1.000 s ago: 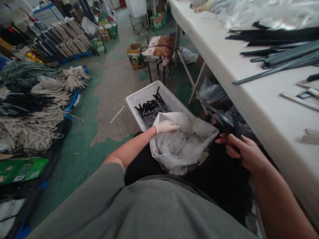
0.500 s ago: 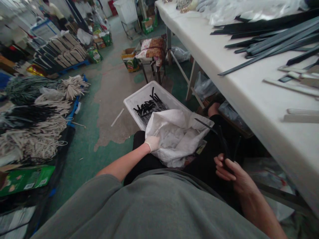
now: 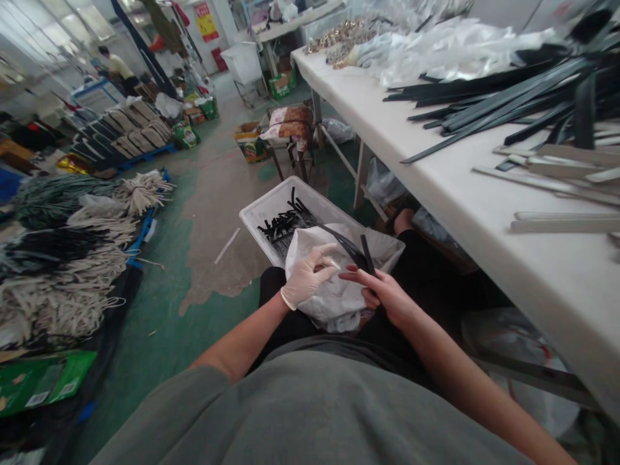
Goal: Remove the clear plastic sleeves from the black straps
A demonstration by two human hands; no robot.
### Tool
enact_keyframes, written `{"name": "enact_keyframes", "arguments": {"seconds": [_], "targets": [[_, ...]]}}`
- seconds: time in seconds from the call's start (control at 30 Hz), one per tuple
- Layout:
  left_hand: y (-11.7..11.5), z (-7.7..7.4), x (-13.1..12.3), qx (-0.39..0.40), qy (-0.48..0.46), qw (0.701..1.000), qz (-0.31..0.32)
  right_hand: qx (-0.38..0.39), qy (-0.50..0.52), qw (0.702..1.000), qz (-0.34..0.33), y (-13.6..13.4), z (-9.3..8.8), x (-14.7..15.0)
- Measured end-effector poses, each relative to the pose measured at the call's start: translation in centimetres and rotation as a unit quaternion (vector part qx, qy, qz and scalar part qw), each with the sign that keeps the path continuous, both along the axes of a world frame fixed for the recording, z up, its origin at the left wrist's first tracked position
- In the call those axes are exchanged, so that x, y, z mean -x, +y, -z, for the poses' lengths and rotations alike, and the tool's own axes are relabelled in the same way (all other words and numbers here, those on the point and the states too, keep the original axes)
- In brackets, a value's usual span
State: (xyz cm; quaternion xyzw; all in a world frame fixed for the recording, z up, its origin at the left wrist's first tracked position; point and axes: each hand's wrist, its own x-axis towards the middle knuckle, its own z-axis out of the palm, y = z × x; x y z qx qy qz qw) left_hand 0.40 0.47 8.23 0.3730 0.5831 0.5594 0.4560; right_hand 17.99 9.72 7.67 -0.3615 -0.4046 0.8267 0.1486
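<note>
Pinches thin black strips (image 3: 367, 253) between fingers of the bare right hand (image 3: 387, 297), over a white bag (image 3: 334, 303) on the lap. Curls the gloved left hand (image 3: 305, 278) loosely against the bag's top. Seemingly mid-handling; calls for a steady grip. White bin (image 3: 261, 206) just beyond.

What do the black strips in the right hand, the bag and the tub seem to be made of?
The black strips in the right hand look like thin matte leather or imitation: flat, narrow, slightly bent. The bag looks like soft white plastic fabric, crumpled in folds. The tub looks like rigid white plastic, with a smooth moulded rim.
</note>
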Motion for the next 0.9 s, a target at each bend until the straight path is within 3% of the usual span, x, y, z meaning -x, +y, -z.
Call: {"name": "enact_keyframes", "arguments": {"seconds": [0.07, 0.17, 0.3, 0.43, 0.6, 0.77, 0.9], "targets": [[0.0, -0.9, -1.2, -0.008, 0.007, 1.0, 0.022, -0.002, 0.013, 1.0, 0.025, -0.2, -0.7, 1.5], [-0.2, -1.0, -2.3, -0.009, 0.039, 0.999, 0.027, -0.024, 0.018, 0.998, 0.059, 0.1, -1.4, 2.8], [-0.5, 0.2, -2.4, -0.003, 0.01, 1.0, -0.015, -0.141, -0.016, 0.984, 0.106, 1.2, -2.4, 3.2], [-1.1, 1.4, -2.1, 0.052, -0.065, 0.996, -0.025, -0.255, -0.044, 0.958, 0.125, 2.4, -3.6, 3.2], [-2.2, 1.2, -1.4, 0.114, -0.065, 0.99, 0.054, -0.318, -0.075, 0.94, 0.099, 3.3, -3.6, 3.7], [-2.9, 0.9, -0.8, 0.173, 0.028, 0.968, 0.181, -0.329, -0.078, 0.94, 0.034, 3.2, -2.5, 4.5], [-3.3, 1.5, -0.8, 0.229, -0.043, 0.961, 0.147, -0.284, -0.06, 0.957, -0.013, 3.0, -1.8, 4.0]]}}
